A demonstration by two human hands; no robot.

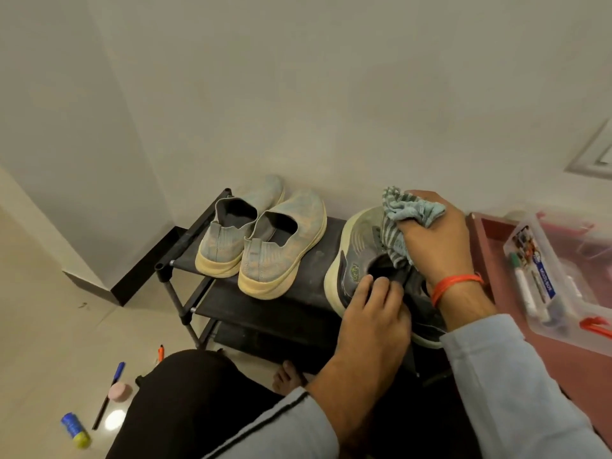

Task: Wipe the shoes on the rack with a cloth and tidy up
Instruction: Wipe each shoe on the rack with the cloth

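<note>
From the head camera, the right hand (437,240) is bunching a striped blue cloth (402,223) in curled fingers and pressing it down onto the top of a grey sneaker (356,256), which is sitting at the right end of the black shoe rack's (212,213) top shelf. The left hand (374,313) is gripping that sneaker at the heel opening, fingertips hooking over the collar. A pair of pale blue slip-on shoes (265,236) is resting side by side at the left end of the same shelf, heels facing the person, well apart from the sneaker. Down on the floor by the rack's left side, a blue marker (111,389), an orange pen (161,352) and a blue-and-yellow glue stick (75,429) are lying. Right of the rack, a clear plastic box (543,276) is holding markers.
</note>
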